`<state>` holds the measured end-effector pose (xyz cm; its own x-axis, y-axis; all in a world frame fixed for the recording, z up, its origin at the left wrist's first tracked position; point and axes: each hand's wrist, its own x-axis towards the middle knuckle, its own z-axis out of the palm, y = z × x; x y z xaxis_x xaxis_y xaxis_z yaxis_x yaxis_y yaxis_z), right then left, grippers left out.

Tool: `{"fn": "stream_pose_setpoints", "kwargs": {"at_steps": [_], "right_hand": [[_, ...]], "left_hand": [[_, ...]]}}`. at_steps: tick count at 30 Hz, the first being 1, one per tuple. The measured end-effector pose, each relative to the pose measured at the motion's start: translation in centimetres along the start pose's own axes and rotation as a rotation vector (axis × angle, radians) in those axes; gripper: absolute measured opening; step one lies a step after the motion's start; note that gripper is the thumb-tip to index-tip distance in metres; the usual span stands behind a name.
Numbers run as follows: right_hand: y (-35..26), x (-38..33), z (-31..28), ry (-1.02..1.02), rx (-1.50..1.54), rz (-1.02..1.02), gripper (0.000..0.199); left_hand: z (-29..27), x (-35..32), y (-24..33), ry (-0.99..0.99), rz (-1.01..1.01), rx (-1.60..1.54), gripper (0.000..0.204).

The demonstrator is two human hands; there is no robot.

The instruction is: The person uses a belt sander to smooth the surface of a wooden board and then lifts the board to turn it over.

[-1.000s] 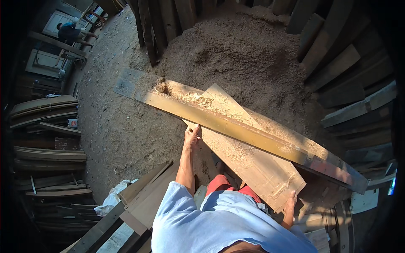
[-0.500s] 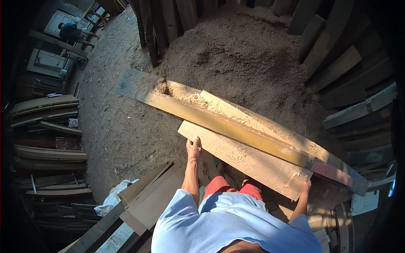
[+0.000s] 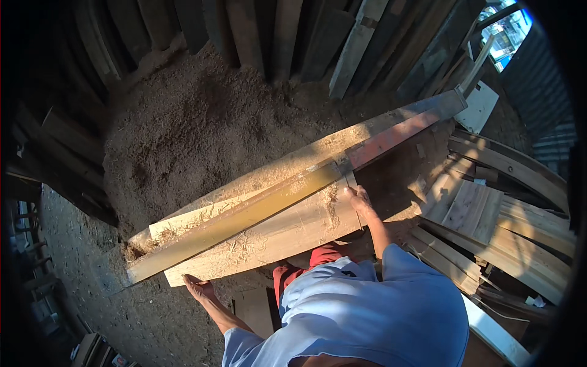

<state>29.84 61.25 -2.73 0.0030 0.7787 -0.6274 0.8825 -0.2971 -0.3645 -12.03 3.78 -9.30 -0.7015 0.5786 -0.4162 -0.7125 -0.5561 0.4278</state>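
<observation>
I hold a short, wide wooden board (image 3: 269, 235) by its two ends, level in front of me. My left hand (image 3: 197, 286) grips its left end, my right hand (image 3: 358, 199) its right end. Sawdust and shavings cling to its top. Just beyond it lies a long yellowish plank (image 3: 244, 217) on a bench-like surface (image 3: 391, 125) that runs diagonally up to the right, with a reddish strip (image 3: 388, 139) along its far part.
A big sawdust heap (image 3: 202, 128) covers the ground ahead. Upright planks (image 3: 281, 37) lean along the back. Stacked boards and curved wooden pieces (image 3: 489, 214) lie to the right. Dark timber (image 3: 55, 159) lines the left side.
My view has swung round to the right. The short board has come toward me, off the long plank, and now sits level between both hands.
</observation>
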Motion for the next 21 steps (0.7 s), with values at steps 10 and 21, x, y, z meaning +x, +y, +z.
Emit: {"fn": "stream_pose_setpoints", "kwargs": {"at_steps": [10, 21], "right_hand": [[5.1, 2.6, 1.9, -0.129, 0.175, -0.06, 0.092], [3.7, 7.9, -1.5, -0.092, 0.204, -0.308, 0.072]], "left_hand": [[2.3, 4.3, -0.5, 0.615, 0.627, 0.196, 0.046], [4.4, 2.3, -7.2, 0.821, 0.723, 0.216, 0.039]]}}
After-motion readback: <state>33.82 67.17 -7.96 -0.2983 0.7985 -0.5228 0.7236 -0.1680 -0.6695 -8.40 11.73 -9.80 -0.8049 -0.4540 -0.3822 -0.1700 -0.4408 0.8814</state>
